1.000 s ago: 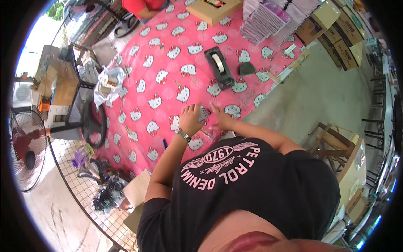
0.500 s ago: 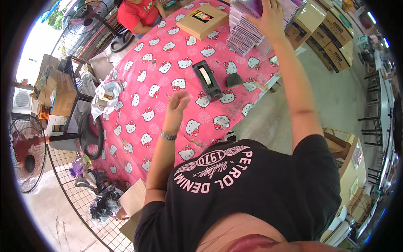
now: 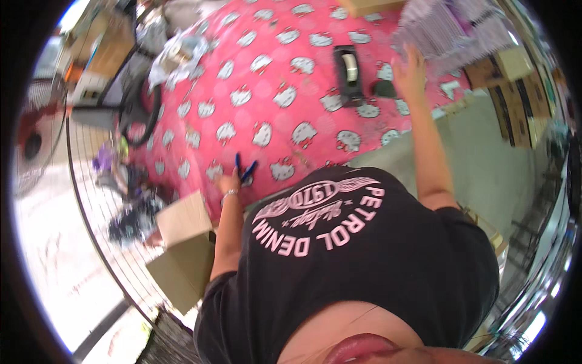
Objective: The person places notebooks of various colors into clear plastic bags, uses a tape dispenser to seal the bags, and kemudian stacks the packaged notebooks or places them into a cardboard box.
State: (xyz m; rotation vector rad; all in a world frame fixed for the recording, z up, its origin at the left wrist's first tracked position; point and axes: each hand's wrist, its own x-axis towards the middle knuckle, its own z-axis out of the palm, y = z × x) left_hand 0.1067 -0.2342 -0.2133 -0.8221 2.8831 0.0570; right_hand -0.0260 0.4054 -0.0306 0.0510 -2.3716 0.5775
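Observation:
My left hand (image 3: pixel 227 181) is low over the near side of the table, its fingers closed on a blue V-shaped hand tool (image 3: pixel 245 169) whose two blue arms spread apart. Blur hides the tool's exact kind. My right hand (image 3: pixel 410 74) is stretched out at the far right, fingers apart and nothing seen in them. Just beyond it stand stacks of spiral-edged, purple-and-white booklets (image 3: pixel 427 30), apparently in clear wrapping. A black tape dispenser (image 3: pixel 348 76) with a pale roll lies left of that hand, and a small dark green rounded object (image 3: pixel 384 89) lies close beside it.
A pink cat-patterned cloth covers the table (image 3: pixel 200 145). A cardboard box (image 3: pixel 371 6) sits at the far edge, and brown cartons (image 3: pixel 515 112) stand on the floor at right. At left are a plastic bag (image 3: pixel 179 57), a fan base (image 3: pixel 142 115) and an open carton (image 3: pixel 182 261).
My right hand has come off the booklet stacks and drawn nearer. My left hand has moved down and left, and the blue tool now shows in it. The view has shifted.

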